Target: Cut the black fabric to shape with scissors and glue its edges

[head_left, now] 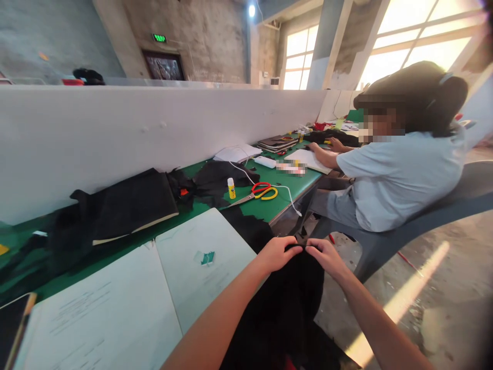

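Observation:
My left hand [279,253] and my right hand [322,255] meet in front of me, to the right of the table edge. Both are closed, thumbs and fingertips pinching the upper edge of a black cloth [290,293]. The cloth hangs down toward my lap, where its lower part merges with other dark material. Left of my hands, an open sketchbook [127,303] lies with white pages up, faint pencil lines on them. A small green scrap [207,258] rests on its right page. Past the book are red-and-yellow-handled scissors [262,191] and a yellow glue stick [231,188].
A closed black book [133,208] and black fabric scraps [225,177] lie along the white partition [154,123]. A white cable [287,190] crosses the green table [283,198]. At right, a co-worker [404,169] sits in a grey chair [419,216]. A dark-screened device [13,324] is at lower left.

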`<act>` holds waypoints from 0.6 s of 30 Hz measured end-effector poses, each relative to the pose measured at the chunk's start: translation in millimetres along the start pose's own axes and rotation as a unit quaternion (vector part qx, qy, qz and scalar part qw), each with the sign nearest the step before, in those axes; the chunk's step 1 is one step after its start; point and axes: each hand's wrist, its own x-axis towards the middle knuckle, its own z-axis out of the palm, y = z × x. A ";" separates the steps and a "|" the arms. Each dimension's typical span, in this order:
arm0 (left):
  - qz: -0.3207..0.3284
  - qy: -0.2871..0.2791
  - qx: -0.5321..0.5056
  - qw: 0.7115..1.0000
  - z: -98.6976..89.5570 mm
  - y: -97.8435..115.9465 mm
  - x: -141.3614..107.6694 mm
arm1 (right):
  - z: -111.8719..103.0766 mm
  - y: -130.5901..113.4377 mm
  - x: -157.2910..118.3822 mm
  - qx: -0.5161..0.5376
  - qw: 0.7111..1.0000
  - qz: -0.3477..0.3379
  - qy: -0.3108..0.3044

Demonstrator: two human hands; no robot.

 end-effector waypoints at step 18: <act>0.013 -0.153 0.286 0.946 65.3 35.3 -12.7 | 29.2 134.8 -17.2 -0.218 0.971 -0.093 0.013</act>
